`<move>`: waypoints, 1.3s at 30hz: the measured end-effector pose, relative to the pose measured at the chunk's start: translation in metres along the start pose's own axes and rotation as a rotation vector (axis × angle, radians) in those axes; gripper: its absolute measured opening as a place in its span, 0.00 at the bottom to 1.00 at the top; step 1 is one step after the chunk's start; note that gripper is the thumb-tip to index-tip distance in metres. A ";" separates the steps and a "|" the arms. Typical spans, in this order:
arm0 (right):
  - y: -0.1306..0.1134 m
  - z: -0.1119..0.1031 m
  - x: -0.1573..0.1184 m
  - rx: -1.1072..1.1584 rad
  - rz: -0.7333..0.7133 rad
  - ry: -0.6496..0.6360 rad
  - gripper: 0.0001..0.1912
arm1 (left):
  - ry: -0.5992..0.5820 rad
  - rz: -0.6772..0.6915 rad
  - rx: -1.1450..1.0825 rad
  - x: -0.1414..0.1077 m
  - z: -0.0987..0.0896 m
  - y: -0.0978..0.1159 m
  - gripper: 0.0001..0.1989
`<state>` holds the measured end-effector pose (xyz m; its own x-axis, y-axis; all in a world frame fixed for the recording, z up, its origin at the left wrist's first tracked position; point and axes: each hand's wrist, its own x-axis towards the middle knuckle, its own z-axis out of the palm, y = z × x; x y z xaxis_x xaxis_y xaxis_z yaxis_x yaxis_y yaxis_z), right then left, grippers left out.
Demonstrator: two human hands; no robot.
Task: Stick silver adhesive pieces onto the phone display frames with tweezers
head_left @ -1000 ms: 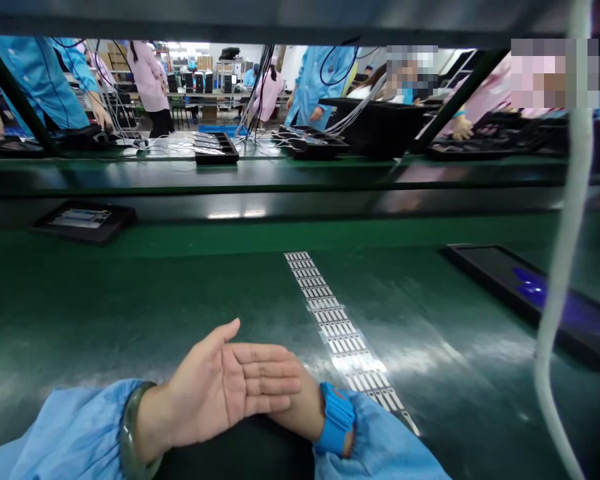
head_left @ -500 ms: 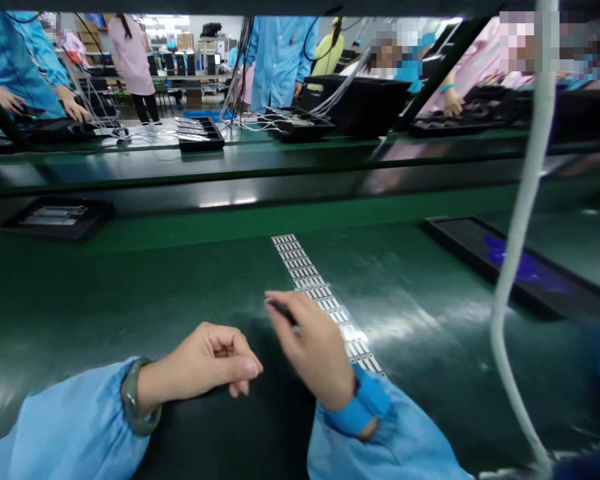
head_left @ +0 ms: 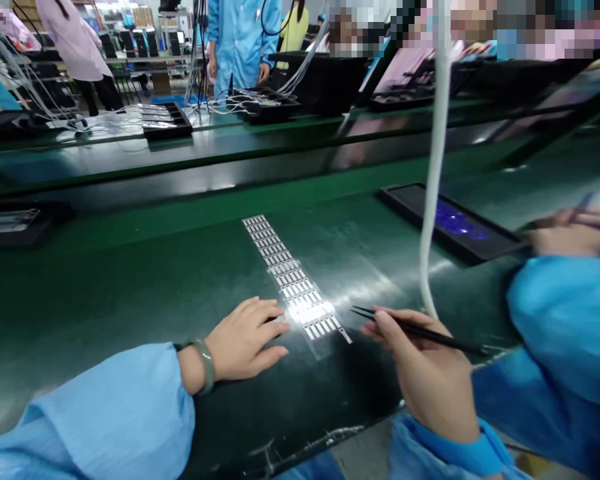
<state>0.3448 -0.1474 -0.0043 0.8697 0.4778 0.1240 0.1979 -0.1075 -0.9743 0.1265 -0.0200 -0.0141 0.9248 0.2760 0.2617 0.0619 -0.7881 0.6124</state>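
Observation:
My left hand lies on the dark green work surface, fingers stretched out, its tips close to the left edge of a clear sheet. Rows of small pale stickers with dark marks run along that sheet. One separate sticker sticks out at the sheet's near right corner. Black tweezers are held in my right hand, their two points apart and aimed left, a little above and right of that sticker. A bracelet is on my left wrist and a blue band on my right.
A black tray with purple-blue pieces stands at the right, behind a hanging white cable. Beside me on the right are a co-worker's hands. Another black tray sits far left. Across the bench are wires, trays and people.
My view has turned right. My left hand has opened and come down beside the sheet. My right hand has moved right, off the sheet, and the tweezers now show clearly. A co-worker's hands have come into view.

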 end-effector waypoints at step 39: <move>-0.052 0.074 -0.025 0.350 0.055 -0.508 0.14 | 0.445 -0.459 -0.859 0.018 0.000 0.038 0.13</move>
<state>0.2792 -0.0896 0.0295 0.5331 0.8445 0.0510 -0.0756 0.1076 -0.9913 0.1453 -0.0446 0.0139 0.6493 0.7603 0.0154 -0.0766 0.0453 0.9960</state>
